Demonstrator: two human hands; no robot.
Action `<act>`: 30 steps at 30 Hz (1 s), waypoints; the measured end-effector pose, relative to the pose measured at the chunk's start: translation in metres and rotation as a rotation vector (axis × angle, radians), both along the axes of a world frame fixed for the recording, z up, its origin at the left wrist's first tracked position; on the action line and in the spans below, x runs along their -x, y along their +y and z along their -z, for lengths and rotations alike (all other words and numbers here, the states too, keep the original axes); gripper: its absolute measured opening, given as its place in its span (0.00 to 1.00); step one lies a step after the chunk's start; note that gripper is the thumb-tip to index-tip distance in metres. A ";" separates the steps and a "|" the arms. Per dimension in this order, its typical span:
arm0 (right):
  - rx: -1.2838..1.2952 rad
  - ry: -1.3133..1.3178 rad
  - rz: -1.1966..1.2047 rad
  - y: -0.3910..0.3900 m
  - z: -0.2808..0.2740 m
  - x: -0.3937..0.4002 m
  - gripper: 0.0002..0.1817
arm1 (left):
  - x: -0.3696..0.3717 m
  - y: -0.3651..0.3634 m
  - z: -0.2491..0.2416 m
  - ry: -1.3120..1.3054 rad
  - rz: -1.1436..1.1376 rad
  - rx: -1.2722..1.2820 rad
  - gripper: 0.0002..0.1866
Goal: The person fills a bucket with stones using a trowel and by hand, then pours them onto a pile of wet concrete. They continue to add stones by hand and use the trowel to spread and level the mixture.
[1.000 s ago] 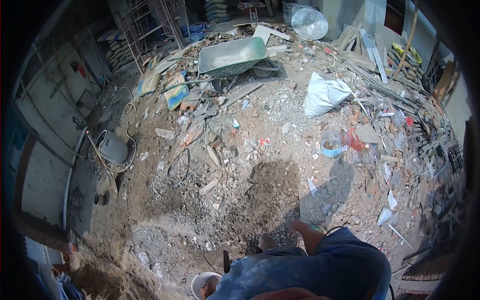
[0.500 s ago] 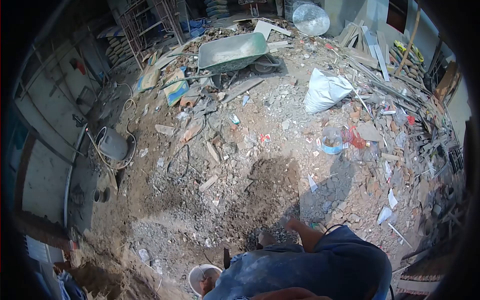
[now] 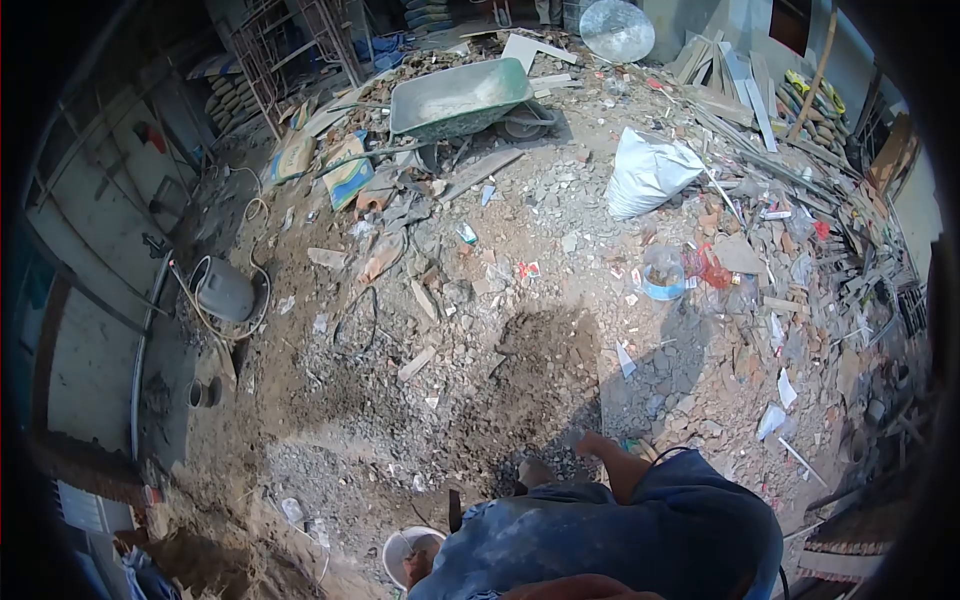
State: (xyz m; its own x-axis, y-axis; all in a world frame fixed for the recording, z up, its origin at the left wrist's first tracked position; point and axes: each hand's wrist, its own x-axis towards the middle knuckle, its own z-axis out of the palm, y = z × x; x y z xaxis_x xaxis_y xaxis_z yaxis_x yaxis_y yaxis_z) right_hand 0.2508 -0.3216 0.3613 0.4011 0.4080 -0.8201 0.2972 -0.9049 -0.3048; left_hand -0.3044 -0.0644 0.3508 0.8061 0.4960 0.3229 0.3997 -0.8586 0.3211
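At the bottom edge, a white bucket point(image 3: 397, 548) stands left of my blue clothing point(image 3: 610, 530), which hides part of it. My left hand point(image 3: 416, 568) is at the bucket, its fingers curled at the inner rim; the wrist and arm are hidden. My right hand does not show. A bare limb point(image 3: 622, 472), seemingly my leg, comes out of the blue cloth toward the dark damp patch of soil and gravel point(image 3: 530, 380). What looks like a dusty foot point(image 3: 535, 473) shows beside it.
Rubble covers the ground. Ahead stand a green wheelbarrow point(image 3: 460, 100) and a white sack point(image 3: 650, 175). A grey jerrycan point(image 3: 223, 290) with a hose lies left. A clear plastic tub point(image 3: 663, 275) and scrap wood point(image 3: 800, 190) are on the right.
The view has shifted slightly, so the wheelbarrow and sack sit a little higher and farther left. A small colored scrap now shows beside the bare limb. The hand stays at the bucket.
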 end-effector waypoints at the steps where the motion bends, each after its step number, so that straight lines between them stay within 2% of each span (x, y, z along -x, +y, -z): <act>1: 0.027 0.057 0.150 0.002 -0.015 0.001 0.21 | 0.000 0.002 0.001 0.161 -0.068 0.185 0.20; 3: 0.014 0.060 0.122 0.005 -0.027 0.002 0.20 | -0.005 0.007 -0.001 0.547 -0.241 0.486 0.19; 5: -0.001 0.060 0.094 0.007 -0.030 0.002 0.20 | -0.011 0.006 -0.012 0.362 -0.592 1.140 0.18; 6: -0.021 0.020 -0.051 0.008 -0.019 0.000 0.20 | -0.016 0.006 -0.021 0.235 -0.828 1.370 0.17; 7: -0.041 -0.019 -0.197 0.009 -0.011 -0.002 0.21 | -0.019 0.001 -0.022 0.235 -0.828 1.369 0.17; 9: -0.045 -0.049 -0.391 0.007 0.003 -0.003 0.20 | -0.020 -0.006 -0.018 -0.033 -0.974 1.280 0.16; 13: -0.036 -0.065 -0.500 0.007 0.012 -0.002 0.17 | -0.020 -0.004 -0.035 0.096 -0.910 1.361 0.17; 15: -0.037 -0.071 -0.535 0.006 0.014 -0.001 0.17 | -0.016 -0.008 -0.025 0.027 -0.878 1.163 0.19; 16: -0.040 -0.076 -0.551 0.006 0.014 0.000 0.16 | -0.012 -0.009 -0.025 0.028 -0.878 1.163 0.19; 18: -0.040 -0.083 -0.574 0.004 0.015 0.000 0.16 | -0.001 -0.009 -0.026 0.398 -0.101 0.311 0.22; 19: -0.040 -0.087 -0.585 0.004 0.015 -0.001 0.15 | 0.001 -0.010 -0.029 0.400 -0.101 0.312 0.22; 21: -0.041 -0.095 -0.606 0.002 0.017 0.000 0.15 | -0.002 -0.013 -0.042 0.399 -0.154 0.495 0.21; 24: -0.036 -0.105 -0.638 0.003 0.021 0.002 0.15 | -0.001 -0.011 -0.032 0.438 -0.130 0.379 0.22; 28: -0.082 -0.148 -0.688 0.004 0.015 0.003 0.14 | -0.002 -0.003 -0.008 0.259 -0.126 0.391 0.22; 29: -0.081 -0.148 -0.686 0.006 0.013 0.002 0.14 | 0.001 -0.001 0.001 0.197 -0.103 0.352 0.22; 30: -0.020 -0.099 -0.667 0.007 0.011 0.000 0.15 | 0.007 0.000 0.009 -0.141 0.078 0.029 0.22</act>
